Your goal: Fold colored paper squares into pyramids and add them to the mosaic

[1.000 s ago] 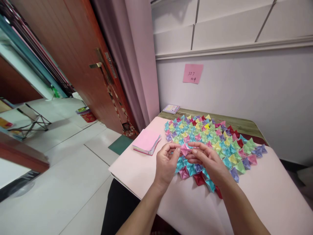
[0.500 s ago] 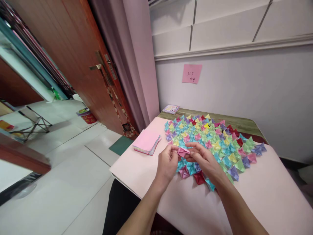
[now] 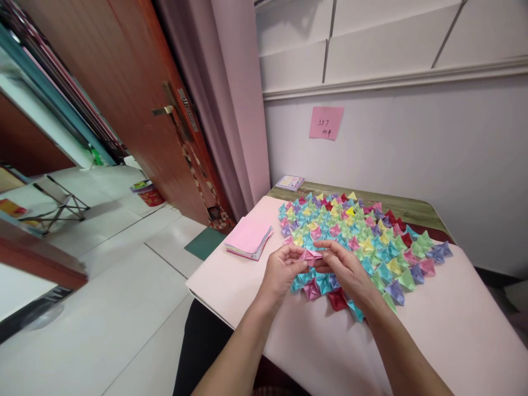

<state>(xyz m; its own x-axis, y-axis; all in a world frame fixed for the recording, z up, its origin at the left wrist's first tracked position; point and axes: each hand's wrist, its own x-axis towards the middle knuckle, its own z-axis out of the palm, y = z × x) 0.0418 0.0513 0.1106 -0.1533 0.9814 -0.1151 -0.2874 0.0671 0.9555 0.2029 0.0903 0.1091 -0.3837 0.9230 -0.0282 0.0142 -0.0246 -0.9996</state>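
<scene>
Two hands, head view | left hand [image 3: 284,270] and right hand [image 3: 348,272] pinching pink folded paper [image 3: 309,257] between them | paper shapes [image 3: 367,245] toward 2 o'clock, paper stack [image 3: 248,236] at 10 | step: apparently creasing; next move calls for light, even fingertip pressure

Indoor light even, moderately bright. Faint soft shadows on counter [image 3: 445,324] beside folded papers [image 3: 338,300]. Far-left chair [image 3: 53,190] blurry; edges stretched.
</scene>
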